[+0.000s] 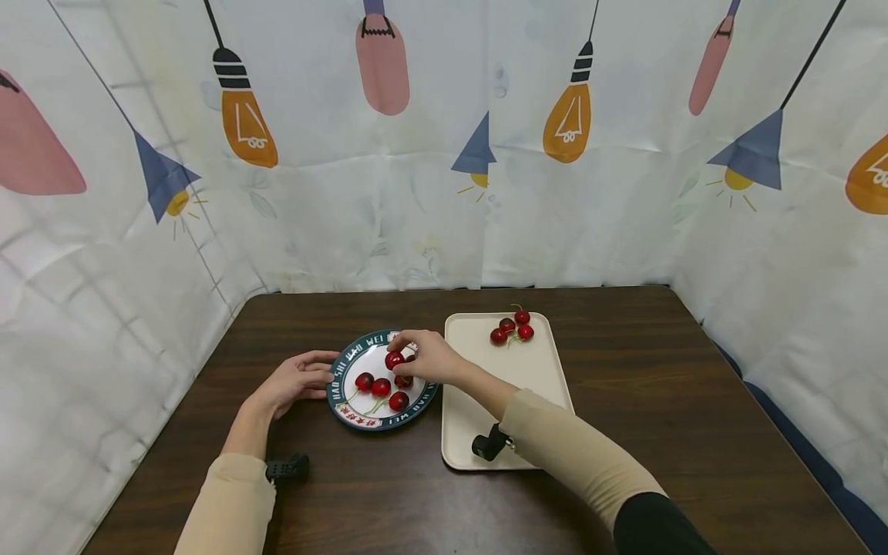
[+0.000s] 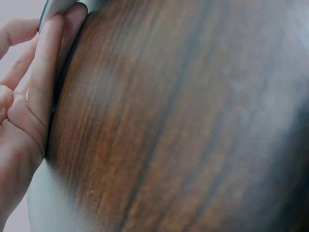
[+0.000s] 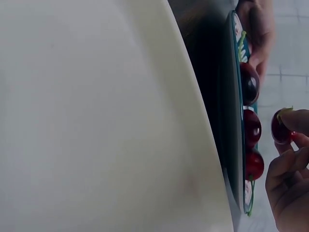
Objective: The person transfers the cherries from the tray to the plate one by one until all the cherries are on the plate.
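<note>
Here, your left hand (image 1: 294,381), loosely extended, touches a teal-rimmed plate (image 1: 371,361), above which a red cherry (image 1: 394,361) (other cherries (image 1: 381,387) lie below) is pinched in your right hand (image 1: 433,358), with a cream tray (image 1: 472,401) bearing four further cherries (image 1: 507,324) at right.

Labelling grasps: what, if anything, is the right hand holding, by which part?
The right hand pinches a cherry beside its stem; whether the stem itself is gripped, can't tell.

Plate (image 1: 333,398) rim: white capitals, "SHI" and "WEI" legible, "WEI" again at lower right; word beside each hard to make out. Red characters (image 1: 357,417) too small to read.
</note>
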